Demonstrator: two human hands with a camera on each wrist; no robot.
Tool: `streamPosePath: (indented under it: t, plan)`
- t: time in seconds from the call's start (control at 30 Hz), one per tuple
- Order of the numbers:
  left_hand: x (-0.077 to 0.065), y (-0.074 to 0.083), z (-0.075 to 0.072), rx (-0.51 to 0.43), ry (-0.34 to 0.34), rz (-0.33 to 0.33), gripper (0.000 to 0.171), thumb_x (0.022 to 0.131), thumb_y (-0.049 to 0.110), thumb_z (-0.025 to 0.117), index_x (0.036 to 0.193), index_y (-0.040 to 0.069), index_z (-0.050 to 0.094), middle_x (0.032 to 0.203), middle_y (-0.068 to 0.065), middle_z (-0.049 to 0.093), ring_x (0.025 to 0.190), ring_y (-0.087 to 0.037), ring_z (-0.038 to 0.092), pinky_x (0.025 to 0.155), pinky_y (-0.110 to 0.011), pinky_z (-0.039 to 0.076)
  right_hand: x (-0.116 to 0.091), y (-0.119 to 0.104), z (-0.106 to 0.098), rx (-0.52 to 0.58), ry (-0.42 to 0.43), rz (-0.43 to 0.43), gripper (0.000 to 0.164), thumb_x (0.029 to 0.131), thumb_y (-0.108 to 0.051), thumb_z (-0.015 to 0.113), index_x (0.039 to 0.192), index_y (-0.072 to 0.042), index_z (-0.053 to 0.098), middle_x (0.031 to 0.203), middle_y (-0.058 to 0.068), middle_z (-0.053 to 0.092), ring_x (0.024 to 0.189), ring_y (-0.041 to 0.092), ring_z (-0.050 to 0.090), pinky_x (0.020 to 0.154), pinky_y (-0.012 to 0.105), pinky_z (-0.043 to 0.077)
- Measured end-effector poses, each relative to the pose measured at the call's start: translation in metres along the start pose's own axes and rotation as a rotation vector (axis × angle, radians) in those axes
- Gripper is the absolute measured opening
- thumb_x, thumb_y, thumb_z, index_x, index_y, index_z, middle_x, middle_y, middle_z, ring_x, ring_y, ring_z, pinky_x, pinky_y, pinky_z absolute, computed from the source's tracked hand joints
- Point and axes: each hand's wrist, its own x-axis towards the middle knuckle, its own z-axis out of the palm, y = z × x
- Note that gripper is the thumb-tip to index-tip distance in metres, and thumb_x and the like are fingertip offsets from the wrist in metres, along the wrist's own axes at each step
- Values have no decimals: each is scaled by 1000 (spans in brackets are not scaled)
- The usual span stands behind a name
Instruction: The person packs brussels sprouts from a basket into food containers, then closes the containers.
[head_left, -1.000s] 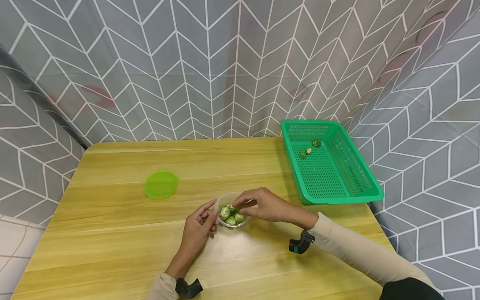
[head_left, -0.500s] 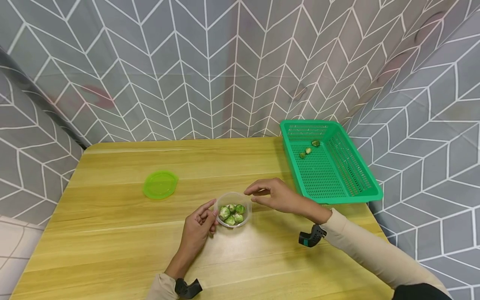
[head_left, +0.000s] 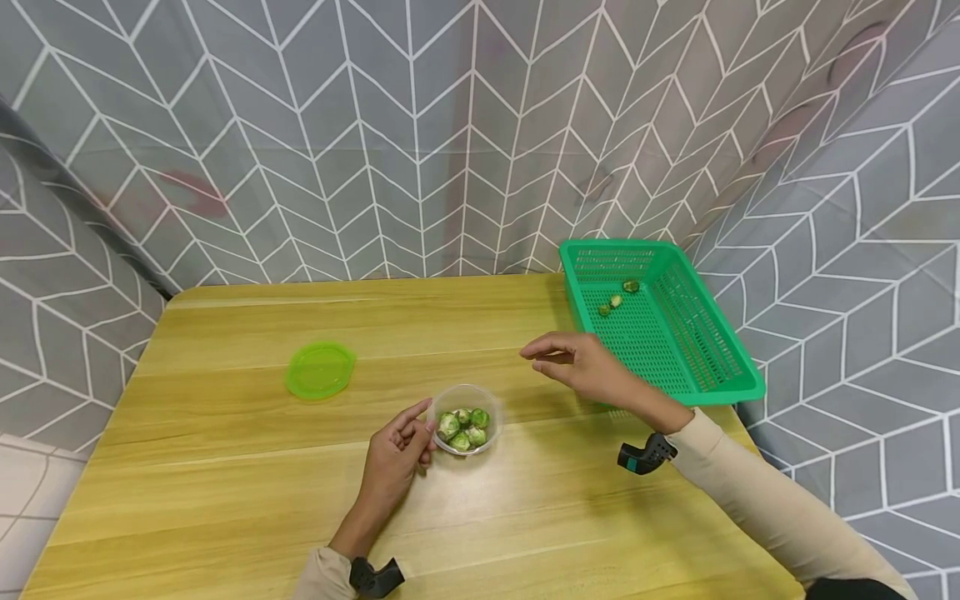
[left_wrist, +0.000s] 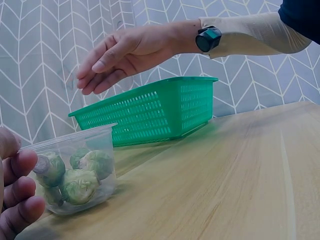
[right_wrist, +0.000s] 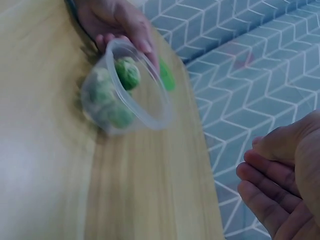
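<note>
A clear plastic container with several Brussels sprouts in it stands on the table. My left hand holds it at its left rim with thumb and forefinger, the other fingers curled beside its wall. Through that wall the sprouts show in the left wrist view, piled below the rim. My right hand is in the air to the right of the container, fingers loosely bent with nothing between them. It overlaps the left edge of a green basket in the head view. Inside the basket lie three small sprouts, near its far end.
A bright green lid lies flat on the wooden table, left of the container. Behind the table and along its sides hangs a grey curtain with a white chevron pattern.
My right hand has drawn out of the container, leaving a sprout in it, and moved right and up toward the basket. The left hand stays at the container's rim.
</note>
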Motion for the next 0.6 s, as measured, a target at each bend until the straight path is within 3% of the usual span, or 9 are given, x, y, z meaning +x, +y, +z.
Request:
streamPosePath:
  t: [0.13, 0.4, 0.6]
  plan:
    - [0, 1, 0, 2, 0, 2, 44, 98, 25, 68, 138, 10, 60, 81, -27, 64, 59, -13, 59, 49, -26, 53, -1, 2, -10, 2, 44, 33, 22, 98, -7, 67, 119, -11, 73, 121, 10, 70, 109, 24, 69, 87, 28, 59]
    - [0, 2, 0, -2, -5, 3, 44, 99, 24, 68, 139, 8, 59, 81, -27, 64, 59, -13, 59, 49, -26, 53, 0, 12, -33, -1, 116, 61, 23, 98, -10, 67, 121, -8, 72, 123, 10, 69, 114, 34, 66, 88, 26, 58]
    - [0, 2, 0, -9, -8, 3, 44, 98, 24, 68, 139, 8, 59, 80, -26, 64, 59, -14, 59, 49, -26, 53, 0, 14, -49, -67, 151, 121, 24, 100, -11, 65, 123, -10, 71, 126, 9, 68, 116, 29, 65, 90, 25, 57]
